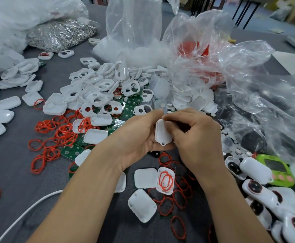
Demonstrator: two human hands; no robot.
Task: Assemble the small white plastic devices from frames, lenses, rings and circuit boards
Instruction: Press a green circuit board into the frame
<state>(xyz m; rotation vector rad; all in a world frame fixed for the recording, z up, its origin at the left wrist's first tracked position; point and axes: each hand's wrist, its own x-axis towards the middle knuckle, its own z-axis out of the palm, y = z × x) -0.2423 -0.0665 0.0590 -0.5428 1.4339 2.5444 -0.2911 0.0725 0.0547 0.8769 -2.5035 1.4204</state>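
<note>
Above the middle of the grey table (pixel 8 172), holding one small white device (pixel 161 132) between both hands. Cupping it from the left and from under with the left hand (pixel 139 137), fingers curled, thumb reaching to its far end. Pinching its right edge with the right hand (pixel 195 137), fingers bent tight. Keeps the long axis running away from the person, plain closed face turned up to the camera, small tab end pointing back toward the person. Touches nothing on the table.

Behind the hands, standing upright, a clear plastic bag (pixel 134 23) with white parts at its bottom. Just right of it, a second bag (pixel 195 50) holding red pieces. Far left at the back, a bag of silvery metal bits (pixel 60 34). At the right, a crumpled bag (pixel 266 102) with dark round pieces inside.

Just below the hands, an open white shell (pixel 166 180) with red rings lying in it, touching a closed shell (pixel 146 178) on its left.

Spread over the table: a heap of white frames (pixel 97 88), loose red rings (pixel 55 134), green circuit boards (pixel 131 104), and at lower right finished devices with dark lenses (pixel 259 192). Near those, a green timer (pixel 276 171); cannot read any writing on it or on the bags.
</note>
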